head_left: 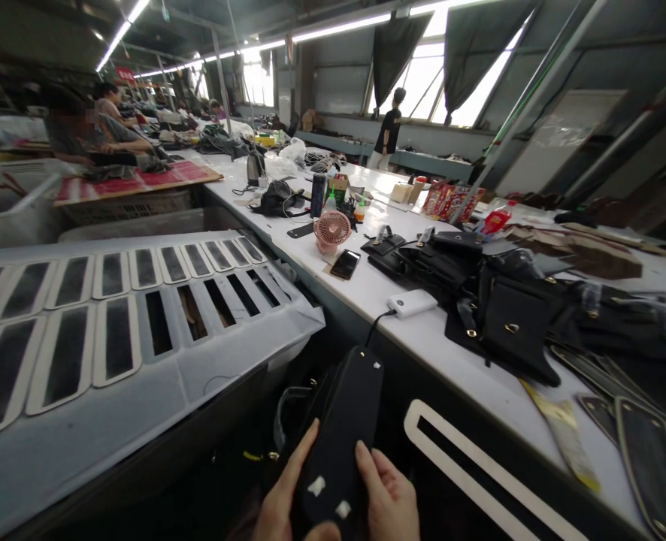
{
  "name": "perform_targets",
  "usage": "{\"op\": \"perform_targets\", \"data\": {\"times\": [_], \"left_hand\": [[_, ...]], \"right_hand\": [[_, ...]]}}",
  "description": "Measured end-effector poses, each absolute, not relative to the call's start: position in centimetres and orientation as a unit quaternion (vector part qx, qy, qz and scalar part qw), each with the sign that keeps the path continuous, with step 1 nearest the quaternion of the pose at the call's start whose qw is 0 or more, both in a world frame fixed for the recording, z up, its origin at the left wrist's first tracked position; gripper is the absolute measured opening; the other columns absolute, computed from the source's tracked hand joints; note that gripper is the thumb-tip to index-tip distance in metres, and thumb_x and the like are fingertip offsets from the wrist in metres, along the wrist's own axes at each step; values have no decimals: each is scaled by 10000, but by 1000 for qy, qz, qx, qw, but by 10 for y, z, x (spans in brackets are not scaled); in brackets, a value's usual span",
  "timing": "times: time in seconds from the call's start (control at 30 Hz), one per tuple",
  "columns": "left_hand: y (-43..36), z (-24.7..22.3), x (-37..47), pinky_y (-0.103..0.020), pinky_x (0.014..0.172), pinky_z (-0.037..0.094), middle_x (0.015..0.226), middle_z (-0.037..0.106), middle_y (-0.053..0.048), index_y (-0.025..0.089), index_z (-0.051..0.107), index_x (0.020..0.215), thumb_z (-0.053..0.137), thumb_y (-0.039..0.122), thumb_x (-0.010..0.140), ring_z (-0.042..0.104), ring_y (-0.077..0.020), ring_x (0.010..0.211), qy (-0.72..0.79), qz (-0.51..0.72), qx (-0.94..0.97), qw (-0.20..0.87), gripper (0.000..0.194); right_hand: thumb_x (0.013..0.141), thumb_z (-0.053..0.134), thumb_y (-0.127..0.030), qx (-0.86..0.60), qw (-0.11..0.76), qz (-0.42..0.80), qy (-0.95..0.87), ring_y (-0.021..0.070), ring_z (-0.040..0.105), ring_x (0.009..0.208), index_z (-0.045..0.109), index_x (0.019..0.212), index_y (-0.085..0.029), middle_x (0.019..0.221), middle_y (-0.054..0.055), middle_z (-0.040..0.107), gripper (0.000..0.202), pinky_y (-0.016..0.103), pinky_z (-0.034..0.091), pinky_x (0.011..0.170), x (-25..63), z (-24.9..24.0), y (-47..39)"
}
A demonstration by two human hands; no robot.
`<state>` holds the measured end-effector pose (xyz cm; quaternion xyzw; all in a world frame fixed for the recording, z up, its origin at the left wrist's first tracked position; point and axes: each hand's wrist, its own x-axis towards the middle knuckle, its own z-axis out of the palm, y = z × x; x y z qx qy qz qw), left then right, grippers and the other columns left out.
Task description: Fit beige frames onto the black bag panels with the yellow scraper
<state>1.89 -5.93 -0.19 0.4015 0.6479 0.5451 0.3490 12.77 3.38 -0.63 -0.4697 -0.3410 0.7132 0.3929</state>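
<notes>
A black bag (344, 421) is between my hands at the bottom middle, its long narrow panel with rounded ends facing up. Small white pieces sit near both ends of this panel. My left hand (288, 488) grips the bag's left side, fingers lying along its edge. On the opposite edge, my right hand (388, 492) presses with its thumb and bent fingers. A clear-wrapped strap loop (281, 417) and small gold-coloured metal parts show at the bag's left. Just right of the bag is a pale elongated frame (479, 469) with a dark slot.
On the white table (423, 346) are a white power bank (412, 303), a phone (345, 264), a pink fan (331, 231) and several black bags (513, 323). Pale-rimmed dark panels (116, 338) lie in rows at left. A person (389, 129) stands far back; others sit at left.
</notes>
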Motion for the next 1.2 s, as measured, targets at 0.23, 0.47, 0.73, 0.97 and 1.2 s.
{"op": "perform_targets", "data": {"times": [0.23, 0.47, 0.73, 0.97, 1.2], "left_hand": [[-55, -8, 1, -323, 1053, 427, 1270, 643, -20, 310, 608, 1264, 724, 228, 712, 591, -274, 1176, 687, 538, 462, 157, 570], [-48, 74, -69, -244, 721, 535, 849, 752, -3, 198, 741, 926, 670, 166, 735, 694, -220, 805, 634, 478, 466, 391, 206], [-20, 57, -82, -343, 1049, 412, 1229, 661, -17, 261, 626, 1226, 711, 210, 733, 586, -246, 1156, 638, 595, 401, 281, 503], [-12, 11, 1, -467, 1156, 240, 1445, 479, -51, 253, 441, 1411, 437, 618, 878, 367, -298, 1366, 605, 698, 228, 309, 646], [-8, 22, 13, -434, 1185, 187, 1464, 453, 7, 296, 478, 1382, 465, 520, 909, 348, -257, 1383, 640, 693, 227, 244, 524]], "right_hand": [[675, 649, -684, -490, 320, 737, -337, 206, 615, 470, 640, 672, -190, 601, 60, 681, 495, 269, 432, 383, 118, -9, 26], [762, 657, -521, -415, 307, 434, -738, 212, 639, 613, 741, 732, -201, 646, 69, 689, 331, 272, 489, 588, 148, 60, 66], [794, 604, -525, -288, 216, 628, -690, 203, 632, 735, 702, 914, -195, 788, 38, 688, 365, 252, 483, 634, 110, 68, 81], [807, 592, -545, -395, 384, 519, -654, 171, 579, 582, 658, 1152, -181, 712, 31, 652, 507, 246, 482, 542, 100, 16, 69], [847, 558, -493, -409, 444, 438, -667, 245, 670, 927, 676, 1091, -232, 1048, 79, 711, 376, 279, 526, 785, 95, 13, 59]]}}
